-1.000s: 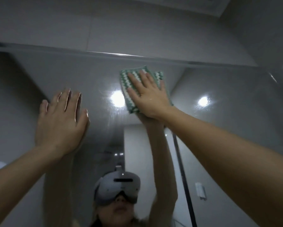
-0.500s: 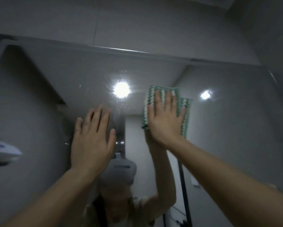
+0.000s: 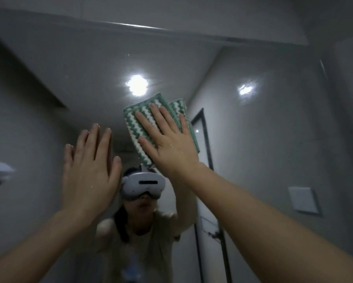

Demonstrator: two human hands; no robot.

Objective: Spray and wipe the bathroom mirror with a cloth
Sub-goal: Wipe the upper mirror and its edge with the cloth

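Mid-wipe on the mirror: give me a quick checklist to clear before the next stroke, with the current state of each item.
1. Green-and-white zigzag cloth flat against the bathroom mirror: ok.
2. Right hand pressing the cloth with straight fingers: ok.
3. Left hand open, fingers straight, at the glass beside the cloth and not in its way: ok; contact with the glass: cannot tell.
4. Glass wet enough from spray: cannot tell.
5. Spray bottle within reach: cannot tell, none in view.
6. Streaks near the reflected ceiling light: cannot tell, glare.
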